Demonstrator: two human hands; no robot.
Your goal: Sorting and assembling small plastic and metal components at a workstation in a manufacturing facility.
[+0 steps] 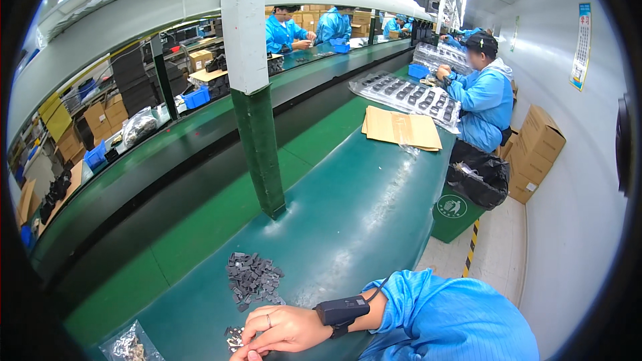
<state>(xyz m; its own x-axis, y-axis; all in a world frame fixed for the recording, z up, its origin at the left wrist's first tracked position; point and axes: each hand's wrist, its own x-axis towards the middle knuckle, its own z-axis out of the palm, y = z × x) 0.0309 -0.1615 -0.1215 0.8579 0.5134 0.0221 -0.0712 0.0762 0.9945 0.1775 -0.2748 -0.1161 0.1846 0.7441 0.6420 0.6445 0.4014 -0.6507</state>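
My right hand point(284, 329) reaches in from the lower right, palm down, a ring on one finger and a black device point(342, 311) strapped at the wrist. Its fingers are bent and drawn together at the lower edge; what they hold, if anything, is hidden. Beside the fingertips lies a small cluster of black-and-white parts point(233, 338). Just beyond my hand, a loose pile of small dark grey plastic pieces point(254, 279) rests on the green bench. A clear plastic bag point(131, 345) with small pale metallic-looking parts lies to the left. My left hand cannot be made out.
A green-and-white post point(257, 140) rises from the bench point(348, 220). Farther along lie flat cardboard sheets point(401, 128) and clear trays point(408, 95) of black parts, where a co-worker point(481, 97) in blue sits. A green bin point(457, 214) with a black liner stands by the bench.
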